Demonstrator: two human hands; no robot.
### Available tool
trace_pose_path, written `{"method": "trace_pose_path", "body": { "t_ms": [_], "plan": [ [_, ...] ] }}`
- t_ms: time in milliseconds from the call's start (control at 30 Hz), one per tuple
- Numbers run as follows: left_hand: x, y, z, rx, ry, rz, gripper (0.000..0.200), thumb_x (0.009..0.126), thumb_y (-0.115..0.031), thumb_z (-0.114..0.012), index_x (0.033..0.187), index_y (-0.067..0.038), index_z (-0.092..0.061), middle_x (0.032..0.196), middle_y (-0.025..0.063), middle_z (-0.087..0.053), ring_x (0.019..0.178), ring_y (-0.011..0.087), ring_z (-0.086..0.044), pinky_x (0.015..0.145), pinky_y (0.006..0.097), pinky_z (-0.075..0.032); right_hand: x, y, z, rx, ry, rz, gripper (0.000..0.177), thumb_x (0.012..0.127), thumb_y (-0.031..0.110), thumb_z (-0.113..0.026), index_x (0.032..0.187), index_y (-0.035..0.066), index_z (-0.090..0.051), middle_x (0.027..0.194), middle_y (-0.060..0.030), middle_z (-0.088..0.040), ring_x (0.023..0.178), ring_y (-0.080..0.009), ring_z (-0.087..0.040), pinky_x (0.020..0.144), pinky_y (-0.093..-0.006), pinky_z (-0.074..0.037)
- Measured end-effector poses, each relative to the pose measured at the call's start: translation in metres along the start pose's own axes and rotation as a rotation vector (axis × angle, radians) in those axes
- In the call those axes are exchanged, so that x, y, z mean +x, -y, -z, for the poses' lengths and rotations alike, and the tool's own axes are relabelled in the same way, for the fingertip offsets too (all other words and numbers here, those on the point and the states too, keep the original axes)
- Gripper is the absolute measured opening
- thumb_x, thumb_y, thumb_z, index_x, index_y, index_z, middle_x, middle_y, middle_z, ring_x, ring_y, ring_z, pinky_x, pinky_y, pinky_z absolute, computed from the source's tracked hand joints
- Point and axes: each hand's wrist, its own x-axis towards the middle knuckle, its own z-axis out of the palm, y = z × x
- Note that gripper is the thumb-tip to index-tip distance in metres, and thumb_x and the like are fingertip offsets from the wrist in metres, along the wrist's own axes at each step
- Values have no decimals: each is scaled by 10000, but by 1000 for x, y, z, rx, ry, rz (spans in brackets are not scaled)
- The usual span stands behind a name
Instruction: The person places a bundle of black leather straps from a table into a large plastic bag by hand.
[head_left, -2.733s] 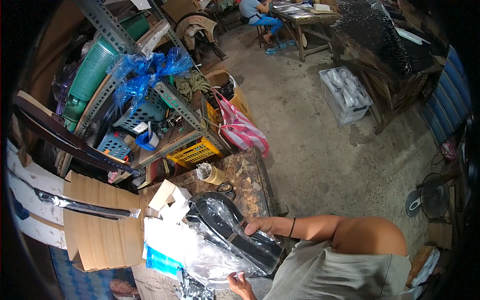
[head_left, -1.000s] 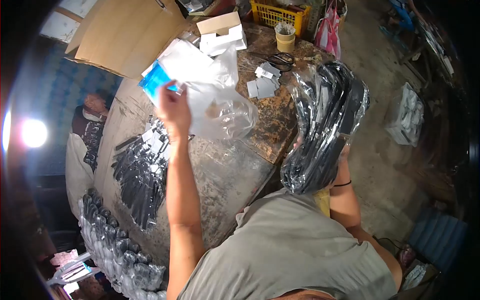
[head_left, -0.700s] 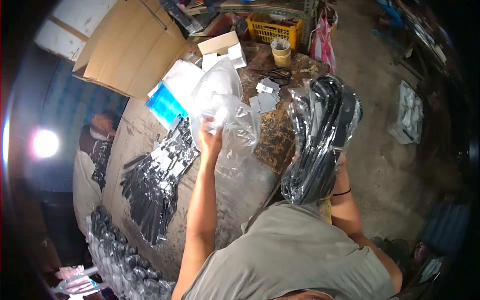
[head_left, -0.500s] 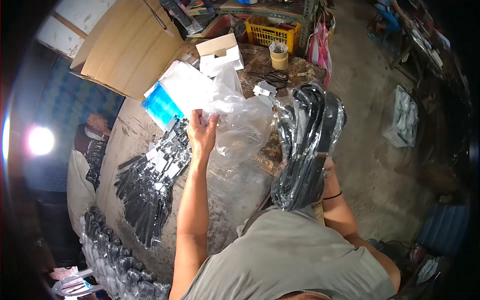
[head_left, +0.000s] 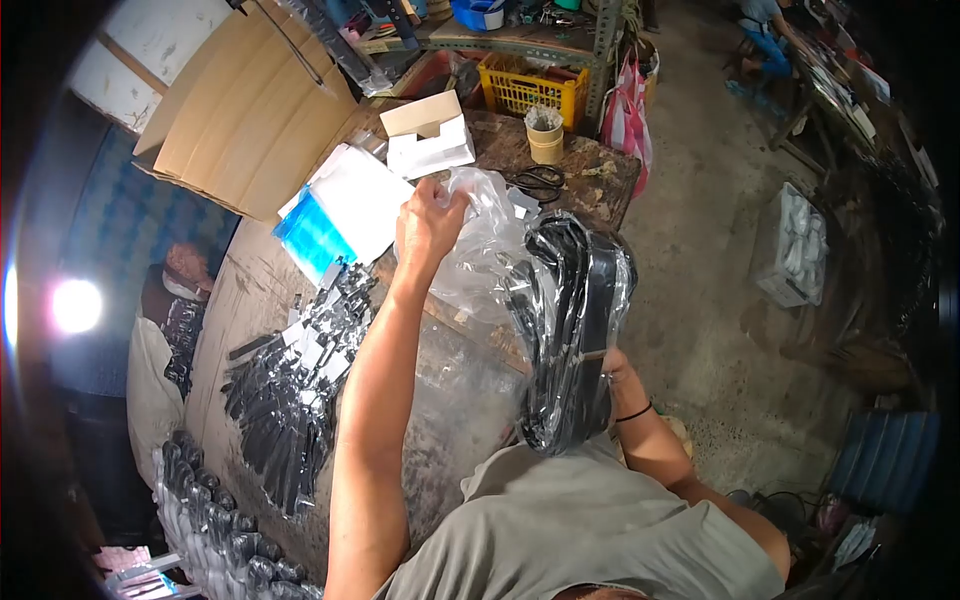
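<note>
My left hand [head_left: 428, 222] is closed on the edge of a clear plastic bag [head_left: 478, 265], thumb against the fingers, over the table. The bag hangs loosely toward the bundle. My right hand [head_left: 619, 368] grips a bundle of black strap-like pieces [head_left: 572, 335] in shiny clear wrapping, upright in front of my chest. A thin band crosses the bundle's middle. Most of my right fingers are hidden behind it. Left of my left forearm, a fanned pile of black packaged strips [head_left: 290, 400] with white labels lies on the table.
A white box [head_left: 430, 150], scissors [head_left: 540, 180] and a tan cup [head_left: 545, 138] stand or lie at the table's back. Papers and a blue sheet [head_left: 318, 230] lie left of centre. A large cardboard box [head_left: 250, 115] rises at back left. Another person [head_left: 768, 40] sits far right.
My left hand has moved up and right, lifting the bag's edge. The black bundle and my right hand have shifted left and slightly down. The whole view has shifted a little.
</note>
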Motion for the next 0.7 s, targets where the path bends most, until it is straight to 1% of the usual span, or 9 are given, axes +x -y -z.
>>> {"method": "trace_pose_path", "body": {
  "t_ms": [200,300,367,400,500,567,600,667,700],
  "plan": [
    [-1,-1,-5,-39,3,-24,249,771,-245,-611,860,-24,-538,782,202,-628,778,388,-606,700,438,-461,-7,13,3,-22,60,-32,820,563,314,-745,1246,-36,-455,1114,-164,-590,987,-263,-609,868,-371,-504],
    [-7,-10,-8,-64,4,-99,235,770,-222,-606,873,-28,-524,779,192,-618,770,382,-600,696,442,-456,-10,5,10,49,-69,-11,800,572,303,-739,1241,-36,-459,1104,-164,-596,978,-260,-614,861,-368,-507],
    [-13,-21,-3,-107,22,-141,199,784,-206,-592,868,-38,-528,801,189,-606,776,363,-595,689,439,-456,0,0,31,-144,2,-86,774,590,288,-728,1240,-34,-458,1087,-159,-603,971,-251,-615,846,-361,-513],
    [-15,-27,3,-107,23,-145,199,784,-206,-592,868,-38,-528,801,189,-606,776,363,-595,689,439,-456,2,-1,32,-144,1,-82,774,590,288,-728,1240,-34,-458,1087,-159,-603,971,-251,-615,846,-361,-513],
    [-22,-33,10,-137,155,-137,162,801,-187,-590,878,-48,-557,818,176,-604,769,348,-595,674,420,-459,17,-7,26,-147,-33,-76,715,622,246,-701,1240,-18,-458,1076,-150,-608,933,-233,-629,816,-349,-527],
    [-29,-31,12,-202,99,-410,133,819,-151,-592,916,-60,-588,797,154,-596,720,323,-592,633,407,-472,23,-9,19,-65,-19,-86,700,626,234,-694,1238,-15,-461,1082,-147,-608,934,-230,-630,822,-352,-527],
    [-35,-31,12,-203,101,-411,133,819,-151,-592,916,-60,-588,797,154,-596,720,323,-592,633,407,-472,26,-10,17,15,-1,-100,686,631,222,-686,1235,-13,-464,1088,-144,-607,936,-227,-631,828,-354,-527],
    [-55,-37,18,-160,202,-584,152,779,-61,-606,929,-61,-629,761,117,-587,699,271,-605,639,348,-481,29,-10,14,16,7,-116,665,649,202,-664,1241,-14,-452,1098,-143,-603,958,-221,-624,838,-366,-528],
    [-67,-39,21,-170,241,-687,188,747,-46,-627,932,-81,-639,756,96,-574,678,260,-596,622,347,-482,30,-8,8,71,-34,-135,646,660,194,-650,1240,-11,-454,1095,-144,-603,971,-224,-620,857,-371,-519]
  ]
}}
